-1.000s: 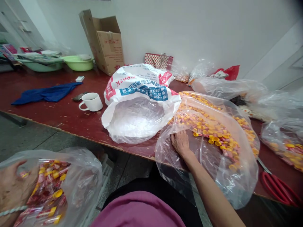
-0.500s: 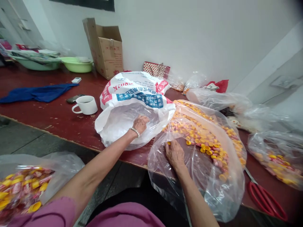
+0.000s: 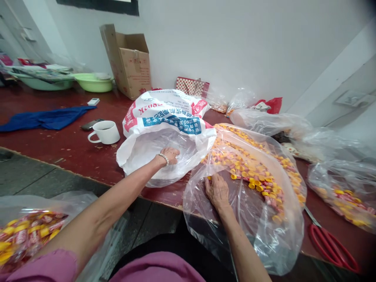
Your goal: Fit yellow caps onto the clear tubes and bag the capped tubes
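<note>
My left hand (image 3: 170, 155), with a beaded bracelet at the wrist, reaches into the mouth of a white printed sack (image 3: 173, 122) with a clear lining. Its fingers are bent together, and whatever is in them is hidden. Inside the opening of a large clear plastic bag (image 3: 199, 196), my right hand (image 3: 217, 191) is closed with its fingers curled. A bit of yellow cap (image 3: 209, 178) shows at its fingertips. Beside and beyond this hand lies a spread of small red-and-clear tubes with yellow caps (image 3: 258, 184), partly under the plastic.
Red-handled scissors (image 3: 331, 246) lie at the right. Another bag of capped tubes (image 3: 32, 231) is at lower left, and one (image 3: 349, 196) at far right. A white mug (image 3: 108, 133), blue cloth (image 3: 47, 118), cardboard box (image 3: 135, 72) and green basin (image 3: 94, 82) stand on the red table (image 3: 70, 156).
My left hand has drawn back a little to the left inside the sack mouth. My right hand stays in the same spot. The view has shifted slightly.
</note>
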`<control>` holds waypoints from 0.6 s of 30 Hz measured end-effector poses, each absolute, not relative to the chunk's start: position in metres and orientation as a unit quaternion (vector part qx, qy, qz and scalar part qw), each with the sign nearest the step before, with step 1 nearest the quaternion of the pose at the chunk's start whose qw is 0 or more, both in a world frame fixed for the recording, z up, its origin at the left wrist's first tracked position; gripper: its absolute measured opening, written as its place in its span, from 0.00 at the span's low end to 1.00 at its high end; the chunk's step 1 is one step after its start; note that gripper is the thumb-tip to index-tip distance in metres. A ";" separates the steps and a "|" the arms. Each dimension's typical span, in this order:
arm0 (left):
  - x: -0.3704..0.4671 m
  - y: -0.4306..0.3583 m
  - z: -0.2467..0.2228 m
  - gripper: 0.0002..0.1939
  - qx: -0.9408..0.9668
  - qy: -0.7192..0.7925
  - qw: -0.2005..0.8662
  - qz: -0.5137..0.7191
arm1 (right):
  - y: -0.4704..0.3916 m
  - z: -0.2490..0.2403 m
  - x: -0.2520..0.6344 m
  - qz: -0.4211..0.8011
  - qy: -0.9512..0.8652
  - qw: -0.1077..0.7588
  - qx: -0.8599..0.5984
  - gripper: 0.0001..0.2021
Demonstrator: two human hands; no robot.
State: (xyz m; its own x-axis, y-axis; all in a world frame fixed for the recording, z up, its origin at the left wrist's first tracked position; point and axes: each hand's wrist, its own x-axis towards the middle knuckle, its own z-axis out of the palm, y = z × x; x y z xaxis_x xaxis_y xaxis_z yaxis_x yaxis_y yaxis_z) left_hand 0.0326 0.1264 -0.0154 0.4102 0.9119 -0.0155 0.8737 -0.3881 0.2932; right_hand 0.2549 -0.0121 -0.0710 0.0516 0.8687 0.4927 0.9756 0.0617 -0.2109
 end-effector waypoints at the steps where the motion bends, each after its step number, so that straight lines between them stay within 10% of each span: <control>1: 0.027 0.122 -0.014 0.21 0.830 0.536 0.131 0.079 | -0.012 -0.071 0.256 -0.095 -0.681 0.273 -0.673 0.10; 18: -0.062 0.012 0.000 0.14 0.784 0.561 0.199 0.176 | -0.084 -0.031 0.197 0.247 -0.494 0.607 -0.571 0.19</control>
